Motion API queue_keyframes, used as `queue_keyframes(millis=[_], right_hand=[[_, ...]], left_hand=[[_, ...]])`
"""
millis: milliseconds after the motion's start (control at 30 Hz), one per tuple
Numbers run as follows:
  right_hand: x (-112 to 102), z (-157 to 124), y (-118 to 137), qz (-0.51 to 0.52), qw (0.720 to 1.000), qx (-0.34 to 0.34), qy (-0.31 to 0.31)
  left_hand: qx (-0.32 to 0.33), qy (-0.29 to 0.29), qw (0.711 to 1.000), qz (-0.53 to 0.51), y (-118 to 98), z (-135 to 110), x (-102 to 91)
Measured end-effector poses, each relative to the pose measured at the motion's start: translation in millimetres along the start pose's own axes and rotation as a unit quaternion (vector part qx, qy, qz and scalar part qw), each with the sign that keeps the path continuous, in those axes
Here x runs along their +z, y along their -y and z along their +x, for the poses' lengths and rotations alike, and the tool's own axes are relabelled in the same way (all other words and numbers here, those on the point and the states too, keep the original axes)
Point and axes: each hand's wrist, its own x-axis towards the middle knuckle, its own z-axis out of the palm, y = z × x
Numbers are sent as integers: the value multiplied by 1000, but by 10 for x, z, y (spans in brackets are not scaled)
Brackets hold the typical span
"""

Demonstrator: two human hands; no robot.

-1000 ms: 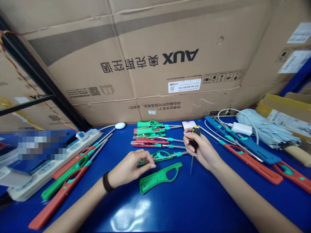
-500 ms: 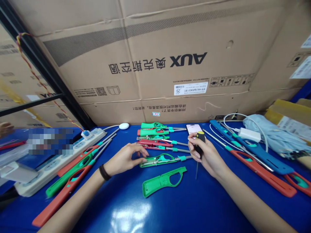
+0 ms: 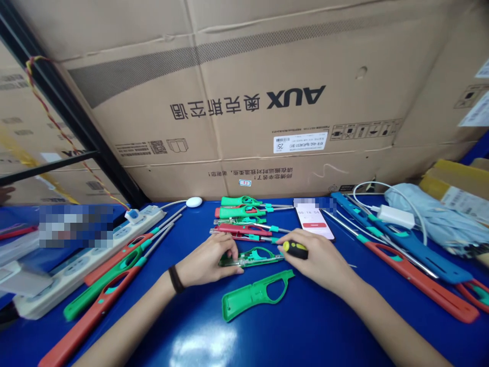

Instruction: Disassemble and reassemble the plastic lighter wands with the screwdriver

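Note:
My left hand (image 3: 208,257) is closed on the rear end of an opened green gas lighter (image 3: 257,255), whose clear tank and inner parts show in its half shell. My right hand (image 3: 315,257) grips a screwdriver (image 3: 295,248) by its black and yellow handle, the shaft pointing away to the right behind the hand. The thumb and index fingertips of that hand are at the front end of the opened lighter; whether they pinch it I cannot tell. A loose green half shell (image 3: 257,294) lies just below, hollow side up.
Behind my hands lie more green and red lighters (image 3: 244,228) and a phone (image 3: 313,219) showing a timer. At left are a power strip (image 3: 91,257) and several long lighters (image 3: 110,298). Red and blue lighters (image 3: 420,280) lie at right. A large carton (image 3: 237,142) stands behind.
My left hand has moved right and closed on the opened green lighter. My right hand has come down and left to the lighter's front end, turning the screwdriver from upright to sideways.

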Motion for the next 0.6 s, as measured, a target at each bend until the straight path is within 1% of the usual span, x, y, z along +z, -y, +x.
queue_keyframes(millis=[33,100,167,233,367,467,600], right_hand=[[38,-7,-17,-13,1000,-8,20],[112,-19,-33,-27,999,-19,39],[171,-30,-28,-27,998,-38,38],[216,-40,-6,-22,997,-65,30],[301,-58,70,-37,995,-89,36],[369,-69,118,-50,993,-96,51],[425,-72,124,-53,991,-109,52]], left_hand=[[4,-1,1000,-4,11,-3,-2],[11,-5,1000,-12,21,-9,-16],[20,-16,1000,-17,14,-17,-28],[36,-38,999,-17,-5,-29,-26],[90,-76,993,16,-62,-49,22],[120,-88,987,57,-94,-51,54],[128,-85,986,71,-80,-49,58]])
